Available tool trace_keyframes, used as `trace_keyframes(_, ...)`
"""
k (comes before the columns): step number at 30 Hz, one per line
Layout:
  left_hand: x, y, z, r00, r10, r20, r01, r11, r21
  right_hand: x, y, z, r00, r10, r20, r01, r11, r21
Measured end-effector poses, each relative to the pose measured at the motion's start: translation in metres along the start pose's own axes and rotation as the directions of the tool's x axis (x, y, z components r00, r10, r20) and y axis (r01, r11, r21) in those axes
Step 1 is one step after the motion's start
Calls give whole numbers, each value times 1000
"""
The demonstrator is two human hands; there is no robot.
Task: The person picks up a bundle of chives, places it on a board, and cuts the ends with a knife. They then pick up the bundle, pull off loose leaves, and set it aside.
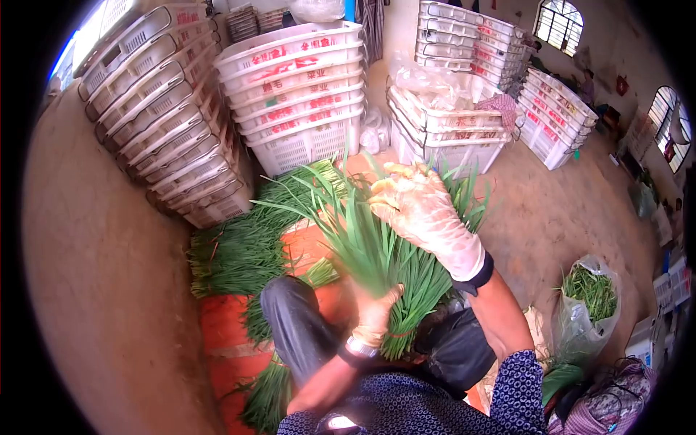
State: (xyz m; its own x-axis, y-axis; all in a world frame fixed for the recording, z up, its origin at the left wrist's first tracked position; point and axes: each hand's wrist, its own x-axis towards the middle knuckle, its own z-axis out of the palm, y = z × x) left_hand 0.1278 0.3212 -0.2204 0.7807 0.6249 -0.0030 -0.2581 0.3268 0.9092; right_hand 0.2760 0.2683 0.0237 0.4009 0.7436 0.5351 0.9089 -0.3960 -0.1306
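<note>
My left hand, in a thin glove with a watch at the wrist, is closed round the lower part of a bunch of garlic chives. The leaves fan upward and look slightly blurred. Beside their upper part is my right hand, in a pale translucent glove. Its fingers are bent together, and whatever lies between them is hidden. More chives lie across my lap under the right forearm, with a red tie near their lower end.
Chive bundles lie on an orange-red sheet at left. Stacked white crates stand ahead, and a taller stack leans at left. A crate stack holds plastic sheeting. At right sits a clear bag of greens.
</note>
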Motion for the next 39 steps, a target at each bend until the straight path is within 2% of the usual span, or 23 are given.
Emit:
trace_keyframes(4,-2,-6,-1,1000,-19,1,19,1000,-21,-3,9,-1,995,19,97,-37,982,184)
trace_keyframes(5,-2,-9,-3,1000,-26,4,26,999,-19,-5,11,-2,1000,-18,-5,19,988,151)
trace_keyframes(9,-6,-13,-10,997,-74,8,75,997,-22,3,31,-46,977,-213,-8,205,951,-231)
trace_keyframes(12,-10,-11,-8,994,-112,7,112,992,-52,5,38,-70,993,56,107,-52,998,-34)
trace_keyframes(13,-9,-14,-8,994,-111,8,111,992,-55,4,28,-75,996,73,51,-76,995,62)
trace_keyframes(16,-10,-15,-6,995,-98,12,99,994,-44,3,14,-72,997,-65,42,65,998,4)
trace_keyframes(17,-9,-14,-4,996,-87,8,88,995,-40,3,26,-45,982,-139,-128,154,982,111)
trace_keyframes(24,-2,4,6,999,31,-43,-30,999,32,7,18,-1,999,-47,-6,47,972,229)
trace_keyframes(25,-1,5,7,998,41,-49,-40,999,34,7,18,1,997,-41,-58,55,962,268)
trace_keyframes(28,-1,4,7,998,34,-60,-32,999,24,7,17,-3,993,114,40,-120,961,248)
trace_keyframes(29,-1,2,6,998,20,-59,-19,1000,19,5,23,3,994,90,-58,-76,974,212)
trace_keyframes(32,2,-9,-1,995,-95,-32,92,993,-76,15,35,-25,908,418,26,-388,817,426)
trace_keyframes(34,4,5,1,983,-182,-9,177,968,-178,15,41,-49,846,533,-15,-455,737,500)
trace_keyframes(35,6,30,6,976,-219,9,215,946,-244,10,35,-65,861,509,17,-458,759,463)
trace_keyframes(38,25,56,7,943,-325,-70,282,894,-347,-24,23,-72,942,310,-131,-248,902,353)
trace_keyframes(39,33,56,2,939,-341,-51,295,870,-395,-38,13,-77,963,269,-16,-247,904,350)
